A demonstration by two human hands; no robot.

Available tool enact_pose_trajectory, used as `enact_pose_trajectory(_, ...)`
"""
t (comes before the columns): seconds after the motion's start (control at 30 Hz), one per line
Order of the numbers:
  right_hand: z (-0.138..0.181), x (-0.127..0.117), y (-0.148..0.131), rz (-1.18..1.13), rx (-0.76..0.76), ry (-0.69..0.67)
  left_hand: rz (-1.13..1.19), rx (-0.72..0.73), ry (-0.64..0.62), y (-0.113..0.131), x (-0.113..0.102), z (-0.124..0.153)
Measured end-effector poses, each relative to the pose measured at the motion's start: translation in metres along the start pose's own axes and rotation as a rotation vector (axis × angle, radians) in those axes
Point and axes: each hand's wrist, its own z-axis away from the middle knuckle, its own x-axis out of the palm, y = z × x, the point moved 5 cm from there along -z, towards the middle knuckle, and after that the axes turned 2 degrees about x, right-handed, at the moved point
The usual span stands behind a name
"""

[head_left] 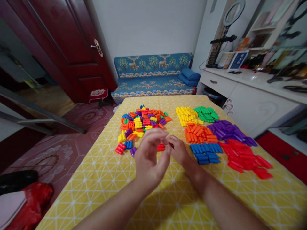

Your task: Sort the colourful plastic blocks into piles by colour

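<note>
My left hand point(151, 159) is raised over the near middle of the table, its fingers curved and the thumb apart from them, with nothing visible in its grasp. Beside its fingertips, my right hand point(178, 149) has its fingers pinched together; what they hold, if anything, is hidden. Through the gap of my left hand shows a red plastic piece point(160, 147), apparently on the table. Beyond it lies a mixed heap of plastic building pieces point(146, 121). To the right are single-colour piles: yellow point(185, 115), green point(206, 114), orange point(200, 133), purple point(231, 131), blue point(206, 152) and red point(244, 155).
The table wears a yellow patterned cloth point(100, 191). Behind it stands a blue sofa point(153, 75). On the right is a white dresser point(254, 99) with a ring light point(233, 12). A red door point(62, 48) and a small stool point(98, 94) are at the left.
</note>
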Motion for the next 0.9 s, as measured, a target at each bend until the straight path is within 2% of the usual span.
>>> enact_pose_trajectory(0.1, -0.001, 0.001, 0.002, -0.022, -0.009, -0.024, 0.088, -0.149, -0.082, -0.017, -0.008, -0.020)
enact_pose_trajectory(0.17, -0.002, 0.001, 0.003, -0.041, -0.012, -0.019, 0.187, -0.295, -0.086, -0.031, -0.019, -0.029)
enact_pose_trajectory(0.27, -0.001, 0.001, 0.005, -0.050, 0.002, 0.007, 0.265, -0.385, -0.070, -0.042, -0.035, -0.036)
enact_pose_trajectory(0.53, -0.002, 0.002, 0.006, -0.049, 0.033, -0.044, 0.301, -0.388, -0.012, -0.046, -0.053, -0.043)
enact_pose_trajectory(0.9, -0.002, 0.003, 0.011, -0.033, 0.012, -0.027, 0.339, -0.330, -0.019, -0.047, -0.058, -0.046)
